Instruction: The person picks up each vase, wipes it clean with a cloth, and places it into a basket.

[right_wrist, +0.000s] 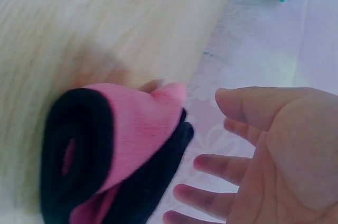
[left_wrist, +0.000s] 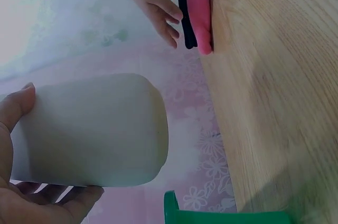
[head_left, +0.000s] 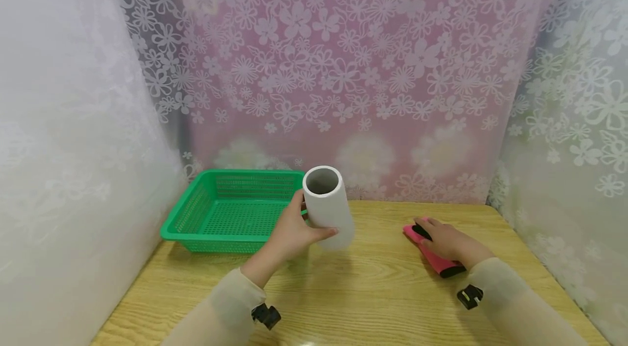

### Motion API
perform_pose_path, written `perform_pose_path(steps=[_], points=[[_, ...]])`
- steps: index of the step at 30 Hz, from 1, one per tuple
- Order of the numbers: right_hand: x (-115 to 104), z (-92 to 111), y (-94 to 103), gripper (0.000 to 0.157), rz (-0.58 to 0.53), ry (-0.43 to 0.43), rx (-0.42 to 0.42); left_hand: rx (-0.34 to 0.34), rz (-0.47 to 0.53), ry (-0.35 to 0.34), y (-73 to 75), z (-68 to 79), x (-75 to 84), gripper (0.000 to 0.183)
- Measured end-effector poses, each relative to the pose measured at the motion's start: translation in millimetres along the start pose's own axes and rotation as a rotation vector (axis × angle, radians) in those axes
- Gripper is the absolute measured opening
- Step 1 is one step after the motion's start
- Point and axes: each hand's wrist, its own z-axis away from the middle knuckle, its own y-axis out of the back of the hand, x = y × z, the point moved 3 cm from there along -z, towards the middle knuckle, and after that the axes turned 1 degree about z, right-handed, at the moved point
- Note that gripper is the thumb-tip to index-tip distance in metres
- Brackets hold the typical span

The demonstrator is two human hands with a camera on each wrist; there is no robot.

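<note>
In the head view my left hand [head_left: 292, 230] grips a tall white vase [head_left: 334, 215] by its side, thumb towards me and fingers round the far side. The vase is held above the table, its round mouth tilted towards me; the left wrist view shows its rounded base [left_wrist: 158, 129] off the wood. My right hand [head_left: 448, 242] is just over a folded pink and black cloth item [head_left: 438, 263] on the right of the table. In the right wrist view the fingers [right_wrist: 211, 203] are spread, apart from the cloth item's pink face [right_wrist: 140, 123]. Its exact kind is unclear.
A green plastic basket [head_left: 169, 234] with slotted walls stands at the back left, close to my left hand. The wood-grain table [head_left: 382, 291] is bordered by a pink flowered curtain [head_left: 343, 90] behind and pale sheets [head_left: 579, 171] at both sides.
</note>
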Motion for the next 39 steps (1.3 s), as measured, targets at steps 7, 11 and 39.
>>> perform_pose_path(steps=[7, 11, 39], points=[[-8, 2, 11.6, 0.061, 0.003, 0.042, 0.004, 0.056, 0.022, -0.024, 13.3, -0.3, -1.1, 0.093], [-17, 3, 18.9, 0.063, 0.011, 0.087, 0.031, 0.074, 0.040, -0.066, 19.6, 0.0, 0.7, 0.091], [-88, 10, 22.8, 0.051, 0.106, 0.252, 0.251, 0.300, -0.006, -0.231, 70.4, 3.0, -4.8, 0.087]])
